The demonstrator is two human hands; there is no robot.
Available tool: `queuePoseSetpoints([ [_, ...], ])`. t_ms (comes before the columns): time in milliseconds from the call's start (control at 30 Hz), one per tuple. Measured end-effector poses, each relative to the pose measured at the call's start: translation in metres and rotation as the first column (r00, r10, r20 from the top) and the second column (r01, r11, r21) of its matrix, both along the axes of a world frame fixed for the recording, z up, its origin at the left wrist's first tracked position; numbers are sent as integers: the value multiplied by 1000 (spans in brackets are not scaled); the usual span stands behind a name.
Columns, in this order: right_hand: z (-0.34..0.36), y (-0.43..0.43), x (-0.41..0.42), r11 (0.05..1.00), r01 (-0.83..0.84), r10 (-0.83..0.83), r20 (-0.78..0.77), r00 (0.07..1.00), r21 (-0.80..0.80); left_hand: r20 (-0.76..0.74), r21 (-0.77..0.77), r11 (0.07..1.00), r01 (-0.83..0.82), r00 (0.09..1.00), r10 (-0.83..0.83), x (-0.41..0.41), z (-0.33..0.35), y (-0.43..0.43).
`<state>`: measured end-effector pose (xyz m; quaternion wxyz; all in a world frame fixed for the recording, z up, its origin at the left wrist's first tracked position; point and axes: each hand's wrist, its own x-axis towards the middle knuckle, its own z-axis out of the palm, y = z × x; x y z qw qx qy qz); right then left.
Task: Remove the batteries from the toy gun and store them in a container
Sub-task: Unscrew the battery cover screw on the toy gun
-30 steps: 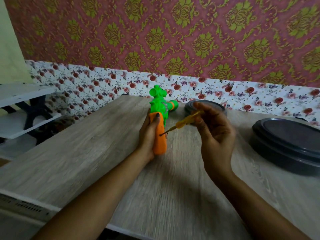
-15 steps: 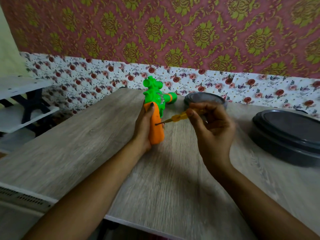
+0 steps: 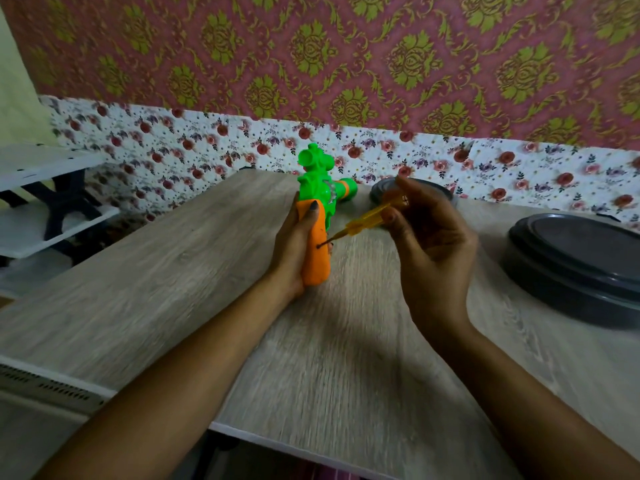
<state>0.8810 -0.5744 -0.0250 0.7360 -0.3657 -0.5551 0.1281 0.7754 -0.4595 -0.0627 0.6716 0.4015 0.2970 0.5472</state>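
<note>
Gripping toy gun (image 3: 317,220) in left hand (image 3: 291,251), right hand (image 3: 429,244) pinching screwdriver (image 3: 360,223)

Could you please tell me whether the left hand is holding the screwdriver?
No, the right hand pinches the screwdriver, while the left hand grips the gun.

One head-worn wide-angle view, forward and down

The camera sat above the person's forearms and faced across the table (image 3: 173,271) to the wall (image 3: 346,64) behind it. The left hand (image 3: 291,251) with the toy gun (image 3: 317,181) and the right hand (image 3: 433,244) with the screwdriver (image 3: 367,220) lay close under the lens at mid-frame; a shelf (image 3: 41,164) edged the far left, a container (image 3: 581,265) the right.
</note>
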Motion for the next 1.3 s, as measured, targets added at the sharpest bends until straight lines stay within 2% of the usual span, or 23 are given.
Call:
queuePoseSetpoints([
  [100, -3, 1, -1, 999, 37, -37, 26, 999, -5, -11, -5, 1000, -4, 1000, 4, -1, 1, -1],
  [300, -3, 2, 4, 999, 38, -40, -69, 997, -28, -29, -47, 998, -32, 999, 30, 0, 6, -6],
  [533, -2, 1, 2, 999, 1, -3, -56, 998, -35, -10, -51, 998, -31, 1000, 30, -1, 6, -4],
  [700, 4, -2, 8, 998, 55, -55, 7, 998, -26, -63, -47, 999, -18, 998, 15, -4, 5, -1],
  [800, 10, -3, 10, 992, -37, 33, -34, 999, -117, -77, -37, 999, -4, 997, 1, -5, 6, 1],
  [833, 11, -3, 11, 984, -6, 9, 13, 1000, -181, -90, -28, 1000, -3, 996, 0, -5, 6, 1],
  [933, 13, -7, 18, 902, 158, -37, 292, 956, -401, -152, 0, 1000, -13, 988, 12, -7, 6, 4],
  [1033, 19, -13, 26, 826, 202, 53, 428, 902, -526, -197, 24, 1000, -9, 980, 14, -8, 8, 4],
  [1133, 27, -14, 30, 756, 349, 184, 692, 699, -554, -237, 83, 997, -4, 971, 24, -7, 8, 4],
  [1200, 30, -12, 29, 700, 355, 318, 715, 623, -620, -244, 103, 995, -8, 969, 33, -6, 8, 4],
  [1300, 31, -5, 30, 578, 271, 413, 563, 716, -770, -251, 151, 988, -2, 967, 41, -5, 7, 3],
])
